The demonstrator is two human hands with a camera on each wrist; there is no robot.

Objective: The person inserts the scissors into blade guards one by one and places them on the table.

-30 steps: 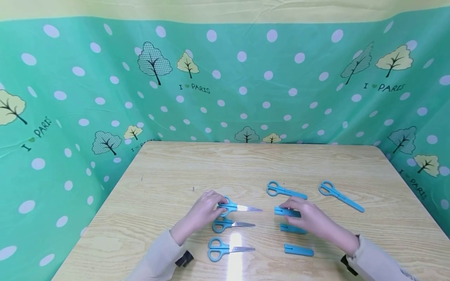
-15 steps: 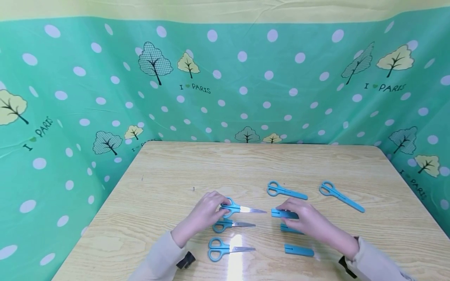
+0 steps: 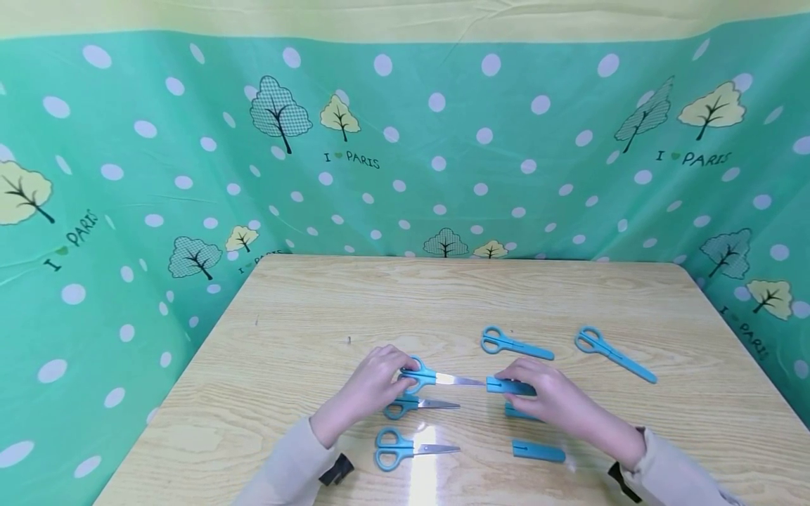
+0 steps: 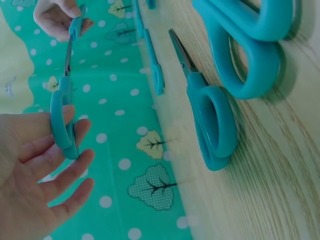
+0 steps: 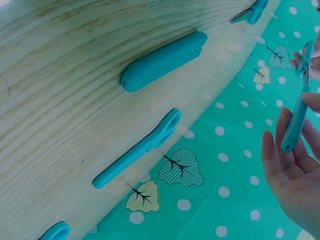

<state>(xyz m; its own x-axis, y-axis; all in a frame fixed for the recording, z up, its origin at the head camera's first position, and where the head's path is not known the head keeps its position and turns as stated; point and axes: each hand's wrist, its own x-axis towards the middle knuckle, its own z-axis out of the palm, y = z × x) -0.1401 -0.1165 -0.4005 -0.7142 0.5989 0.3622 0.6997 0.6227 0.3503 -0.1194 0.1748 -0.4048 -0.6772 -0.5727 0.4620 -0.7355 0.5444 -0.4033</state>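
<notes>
My left hand pinches the blue handles of a pair of scissors, its blades pointing right. In the left wrist view these held scissors hang between thumb and fingers, lifted off the table. Thumb and fingers of my right hand grip a blue blade cover; the right wrist view shows this cover along the fingers. The blade tip meets the cover's mouth; whether it is inside, I cannot tell. Below lie two more uncovered scissors, the nearer pair and the middle pair.
Two loose covers, one near the front and one partly behind my right hand, lie on the wooden table. Two covered scissors, one and another, lie farther back. A green dotted curtain hangs behind.
The left hand has moved the scissors slightly right. The right hand has brought its cover left, so the gap between blade tip and cover has closed. The other scissors lie where they were.
</notes>
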